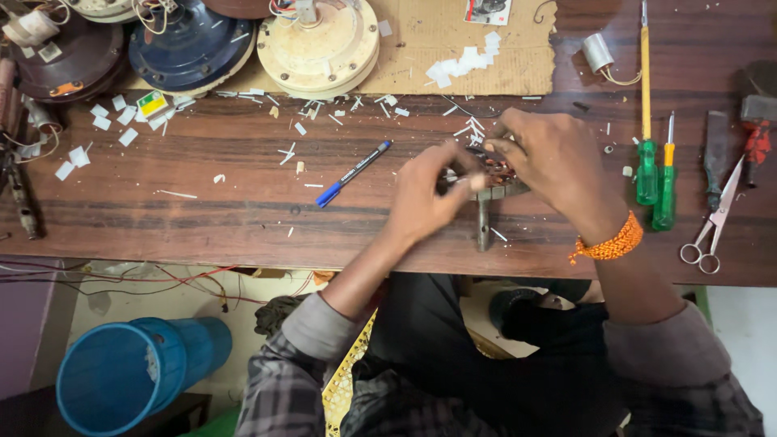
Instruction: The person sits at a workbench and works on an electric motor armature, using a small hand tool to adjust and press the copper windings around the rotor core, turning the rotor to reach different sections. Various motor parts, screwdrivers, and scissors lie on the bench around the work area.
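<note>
Both my hands work on a small motor stator (490,180) with copper windings and a metal shaft that points toward me, resting on the wooden workbench (202,210). My left hand (425,194) grips its left side, thumb and fingers pinched on the rim. My right hand (550,158) covers the top and right side, fingers curled over the windings. An orange bead band sits on my right wrist. Most of the stator is hidden under my fingers.
A blue-capped marker (352,173) lies left of my hands. Two green-handled screwdrivers (647,162), scissors (716,218) and a red-handled tool lie at the right. Several fan motor housings (317,40) stand along the far edge on cardboard. White paper scraps litter the bench. A blue bucket (129,376) stands below.
</note>
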